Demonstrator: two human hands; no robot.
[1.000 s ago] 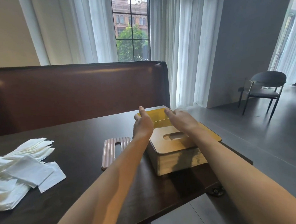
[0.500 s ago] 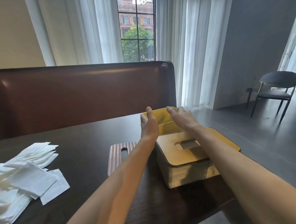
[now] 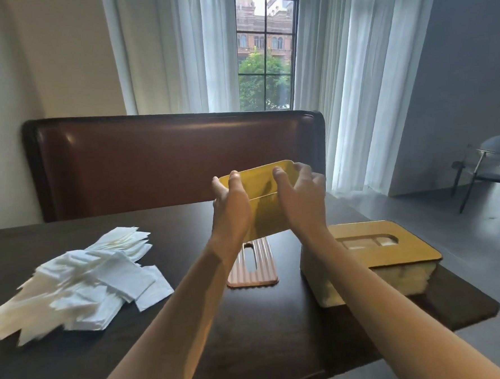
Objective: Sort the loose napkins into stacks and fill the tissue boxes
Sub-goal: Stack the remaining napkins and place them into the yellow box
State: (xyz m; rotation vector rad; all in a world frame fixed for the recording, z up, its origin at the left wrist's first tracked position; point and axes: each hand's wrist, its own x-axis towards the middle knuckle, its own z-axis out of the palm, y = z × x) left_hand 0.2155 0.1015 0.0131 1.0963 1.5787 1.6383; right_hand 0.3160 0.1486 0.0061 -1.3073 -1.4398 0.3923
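Both hands — left hand point(image 3: 232, 212), right hand point(image 3: 300, 199) — now grasp the yellow box point(image 3: 262, 194) lifted off the tabletop point(image 3: 266, 329) at frame centre — open, ready for filling.

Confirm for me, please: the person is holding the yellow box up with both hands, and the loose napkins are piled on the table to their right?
Not quite. The head view shows both the left hand and the right hand holding the yellow box up, but the loose napkins are piled on the table to the person's left, not their right.
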